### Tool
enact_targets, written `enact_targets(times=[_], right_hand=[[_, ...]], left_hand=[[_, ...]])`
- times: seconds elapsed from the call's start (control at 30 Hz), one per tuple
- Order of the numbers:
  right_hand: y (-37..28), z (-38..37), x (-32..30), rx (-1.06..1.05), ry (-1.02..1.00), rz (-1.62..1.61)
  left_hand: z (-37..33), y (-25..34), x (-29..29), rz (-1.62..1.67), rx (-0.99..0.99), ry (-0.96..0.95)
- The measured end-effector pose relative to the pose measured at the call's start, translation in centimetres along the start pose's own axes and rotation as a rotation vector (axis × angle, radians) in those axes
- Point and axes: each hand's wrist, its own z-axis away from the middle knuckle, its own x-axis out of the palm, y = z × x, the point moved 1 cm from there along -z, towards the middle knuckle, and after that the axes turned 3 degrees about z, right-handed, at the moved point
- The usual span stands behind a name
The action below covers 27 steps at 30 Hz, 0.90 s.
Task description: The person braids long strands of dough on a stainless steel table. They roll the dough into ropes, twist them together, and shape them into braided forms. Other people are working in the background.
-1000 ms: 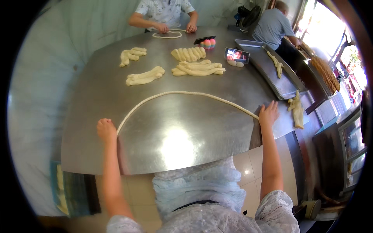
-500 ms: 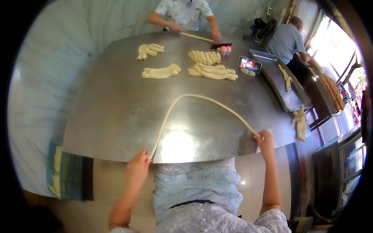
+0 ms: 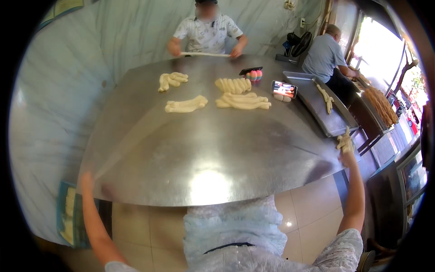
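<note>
A long rope of pale dough (image 3: 121,152) runs between my two hands as a faint blurred streak, and its middle is too smeared to make out. At the table's left edge, my left hand (image 3: 87,179), blurred, is closed on one end. Over by the right edge, my right hand (image 3: 348,157) is closed on the other end, just below a knotted dough piece (image 3: 345,142). Farther back on the steel table (image 3: 253,145) lie a folded dough bundle (image 3: 186,104), a looped dough piece (image 3: 172,80), a twisted row of dough (image 3: 233,85) and stretched dough strands (image 3: 244,101).
Beyond the table a person (image 3: 206,34) holds another dough strand. A propped phone (image 3: 284,89) and a second phone (image 3: 250,70) stand near a metal tray (image 3: 337,123) holding a dough twist. Another person (image 3: 327,54) sits at the right. A blue bin (image 3: 66,213) stands lower left.
My hands have moved far apart, left to the left edge and right to the right edge. The dough rope's clear arc has become a blur. The person opposite has raised their strand.
</note>
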Motion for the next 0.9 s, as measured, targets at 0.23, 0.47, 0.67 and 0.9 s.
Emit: enact_targets(times=[0.23,0.47,0.67,0.9], right_hand=[[11.9,1.0,-3.7,0.712,0.341,0.108],[-17.5,10.6,2.9,0.277,-0.042,0.037],[-30.3,11.7,4.6,0.237,-0.408,0.109],[-20.8,3.3,7.2,0.568,-0.263,0.095]], left_hand=[[-4.4,3.7,-0.1,0.607,-0.383,0.596],[6.8,32.9,4.9,0.530,0.166,0.108],[6.9,38.6,2.8,0.586,0.126,-0.103],[4.5,37.5,5.3,0.238,0.214,0.004]])
